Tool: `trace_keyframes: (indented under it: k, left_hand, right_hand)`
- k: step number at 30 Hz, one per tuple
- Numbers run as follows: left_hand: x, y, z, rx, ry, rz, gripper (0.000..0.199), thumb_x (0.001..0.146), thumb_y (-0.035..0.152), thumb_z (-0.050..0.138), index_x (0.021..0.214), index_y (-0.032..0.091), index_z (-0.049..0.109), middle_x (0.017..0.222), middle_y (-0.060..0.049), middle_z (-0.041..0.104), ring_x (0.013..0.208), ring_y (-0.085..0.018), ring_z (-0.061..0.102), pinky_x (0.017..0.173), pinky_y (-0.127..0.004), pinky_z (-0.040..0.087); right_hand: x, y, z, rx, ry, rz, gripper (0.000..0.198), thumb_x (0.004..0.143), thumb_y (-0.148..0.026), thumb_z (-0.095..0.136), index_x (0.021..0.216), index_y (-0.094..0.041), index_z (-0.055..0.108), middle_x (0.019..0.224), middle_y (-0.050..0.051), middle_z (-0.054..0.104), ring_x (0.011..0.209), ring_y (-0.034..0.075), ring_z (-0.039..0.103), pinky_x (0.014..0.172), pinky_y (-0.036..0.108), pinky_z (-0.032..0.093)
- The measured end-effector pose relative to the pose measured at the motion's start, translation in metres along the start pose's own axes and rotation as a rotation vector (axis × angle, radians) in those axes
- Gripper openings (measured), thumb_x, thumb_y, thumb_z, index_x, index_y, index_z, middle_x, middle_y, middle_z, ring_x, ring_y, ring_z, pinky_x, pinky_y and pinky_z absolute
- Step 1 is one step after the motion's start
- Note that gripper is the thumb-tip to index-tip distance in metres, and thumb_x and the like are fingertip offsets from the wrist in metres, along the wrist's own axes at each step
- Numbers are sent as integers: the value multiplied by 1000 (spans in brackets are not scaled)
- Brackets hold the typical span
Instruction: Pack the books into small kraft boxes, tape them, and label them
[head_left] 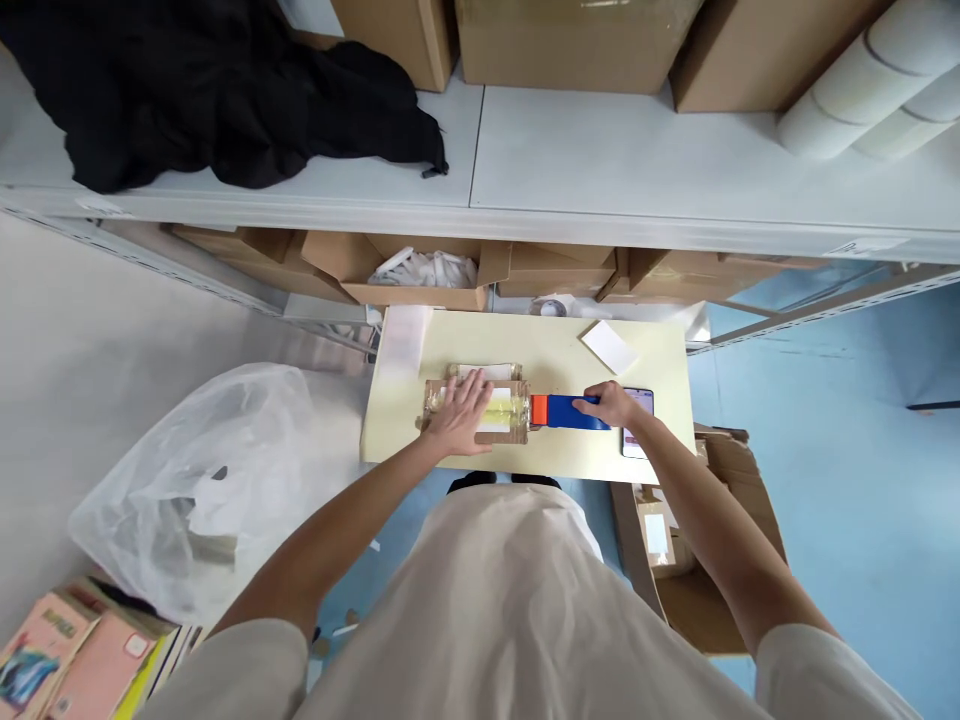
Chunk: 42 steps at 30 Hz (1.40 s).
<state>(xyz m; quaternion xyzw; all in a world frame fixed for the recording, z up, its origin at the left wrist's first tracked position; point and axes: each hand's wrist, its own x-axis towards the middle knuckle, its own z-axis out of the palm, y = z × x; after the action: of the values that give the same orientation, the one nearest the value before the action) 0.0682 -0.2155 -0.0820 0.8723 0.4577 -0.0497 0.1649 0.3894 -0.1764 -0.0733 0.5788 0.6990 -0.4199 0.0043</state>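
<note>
On the pale yellow table (397, 430), a small cardboard package (510, 425) with a white and yellow label lies wrapped in shiny clear tape. My left hand (463, 412) rests flat on top of it, fingers outstretched. My right hand (606, 404) is wrapped round a blue tape dispenser (564, 411). The dispenser's orange head meets the package's right end. A second taped package (499, 371) lies just behind the first, partly hidden by it and my left hand. Under my right wrist is a phone (637, 440) with its screen lit.
A white card (608, 347) lies at the table's back right. Behind stands a shelf (600, 160) with cardboard boxes and black cloth (247, 100). An open carton (720, 590) is at the right, a translucent plastic bag (202, 480) at the left, and stacked books (82, 650) at lower left.
</note>
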Motion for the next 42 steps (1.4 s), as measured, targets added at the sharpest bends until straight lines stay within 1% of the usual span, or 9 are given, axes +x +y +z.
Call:
trace_keyframes:
  k: [6,15,22,26,29,33,36,39,42]
  left_hand:
    - [44,57,4,-21,7,65,108,64,58,61,146,7,15,154,-21,8,141,-38,4,109,-56,-9]
    - [44,54,0,-55,-9,41,93,67,49,62,145,13,25,151,-18,21,139,-38,13,111,-52,-3]
    - [43,57,5,-8,7,56,77,66,50,62,132,13,45,151,-21,20,139,-39,13,110,-56,-4]
    - [40,56,5,-8,26,88,59,69,48,60,117,13,56,150,-21,22,138,-41,12,108,-60,-2]
    - [38,56,5,-11,59,83,54,69,45,60,114,15,58,148,-20,27,137,-41,15,108,-60,1]
    - [39,59,7,-8,97,71,51,66,44,63,111,20,60,148,-17,29,136,-39,18,107,-61,3]
    - [42,60,8,-12,105,57,51,63,44,68,108,21,62,150,-17,27,136,-40,19,106,-63,5]
    - [40,58,3,-52,85,86,71,58,53,72,120,23,57,153,-18,18,138,-42,13,105,-64,7]
    - [25,46,-6,-100,98,126,96,58,61,70,140,24,36,154,-19,8,140,-41,5,106,-64,8]
  right_hand:
    - [0,14,4,60,-24,-21,45,73,-58,48,50,-20,39,49,-4,38,48,9,34,47,23,29]
    - [-20,43,-21,-30,-89,16,47,74,-61,47,51,-19,49,49,-2,44,49,11,42,48,23,31]
    - [-14,-48,-21,-402,-33,271,54,74,-63,51,87,-15,70,89,16,68,83,28,63,69,33,43]
    - [-2,-104,-10,-491,13,240,45,78,-49,53,98,-12,68,94,20,67,89,31,64,74,39,43]
    - [-1,-116,5,-552,14,201,33,82,-36,51,97,-12,69,97,21,67,90,32,64,80,44,41]
    - [-14,-95,25,-579,19,241,36,86,-42,47,90,-14,70,93,19,70,87,30,65,81,42,41]
    - [-26,-67,33,-477,217,383,54,88,-58,36,94,-14,68,92,19,70,85,29,66,74,35,43]
    - [-29,-45,43,-335,355,474,54,91,-56,30,102,-14,63,98,17,69,91,27,65,74,33,42]
    - [-23,-33,61,-212,378,562,47,95,-47,26,108,-14,57,105,17,67,97,25,63,77,31,41]
